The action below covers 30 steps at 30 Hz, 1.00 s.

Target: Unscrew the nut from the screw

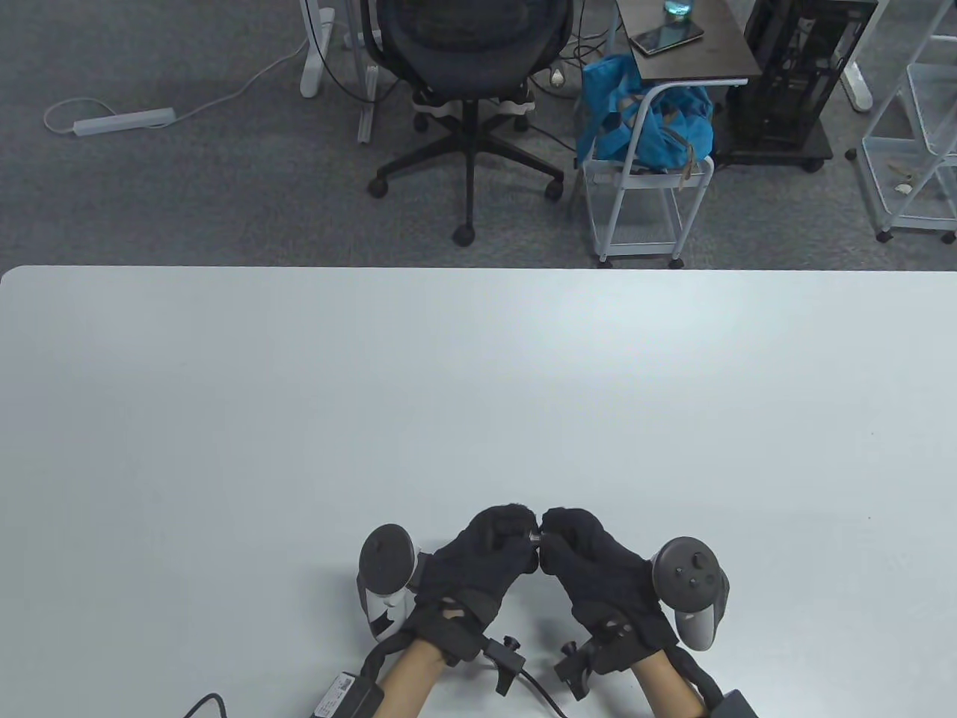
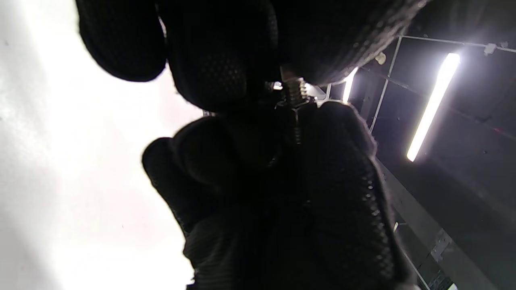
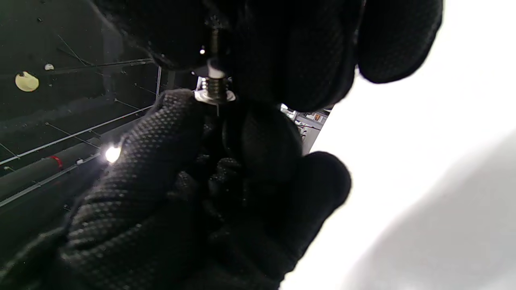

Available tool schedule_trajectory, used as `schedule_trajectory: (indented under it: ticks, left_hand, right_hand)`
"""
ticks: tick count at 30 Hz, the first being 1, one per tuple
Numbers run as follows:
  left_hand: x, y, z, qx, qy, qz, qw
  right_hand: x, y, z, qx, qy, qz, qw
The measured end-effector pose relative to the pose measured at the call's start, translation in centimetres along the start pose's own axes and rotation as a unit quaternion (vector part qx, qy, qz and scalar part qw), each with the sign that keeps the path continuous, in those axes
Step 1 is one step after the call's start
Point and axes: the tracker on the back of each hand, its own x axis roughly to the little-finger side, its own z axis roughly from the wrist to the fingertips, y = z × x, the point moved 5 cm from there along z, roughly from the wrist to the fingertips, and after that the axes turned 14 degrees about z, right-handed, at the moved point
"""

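Both black-gloved hands meet fingertip to fingertip above the white table's (image 1: pixel 478 389) near edge. My left hand (image 1: pixel 521 529) and right hand (image 1: pixel 555 529) hold a small metal screw (image 1: pixel 534 535) between them. In the left wrist view the thread (image 2: pixel 296 89) runs through a hex nut (image 2: pixel 295 108). My left fingers (image 2: pixel 217 60) grip one end and my right fingers (image 2: pixel 342 161) close around the nut. The right wrist view shows the thread (image 3: pixel 215 83) and the bright nut (image 3: pixel 213 96) between my right fingers (image 3: pixel 290 52) and left fingers (image 3: pixel 161 141). The screw's ends are hidden in the gloves.
Beyond the table's far edge stand an office chair (image 1: pixel 471 67), a white cart with a blue bag (image 1: pixel 643 120) and a side table (image 1: pixel 688 45). A cable and a small box (image 1: pixel 344 692) lie at the near edge by my left wrist.
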Motion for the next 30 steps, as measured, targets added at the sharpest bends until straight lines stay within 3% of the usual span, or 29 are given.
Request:
schedule_trajectory:
  ticks: [11,18,30]
  left_hand:
    - [0.3,0.3,-0.1,-0.007,0.014,-0.029,0.999]
    - [0.1,0.0,0.0,-0.003,0.005,-0.014,1.0]
    - [0.3,0.2,0.0,-0.003,0.008,0.0,1.0]
  right_hand:
    - [-0.4,-0.1,-0.1,-0.003,-0.011,0.017,1.0]
    - [1.0,0.1,0.0,-0.003,0.035,-0.001,0.999]
    - [-0.5,0.4,0.0,-0.017,-0.011,-0.007,1.0]
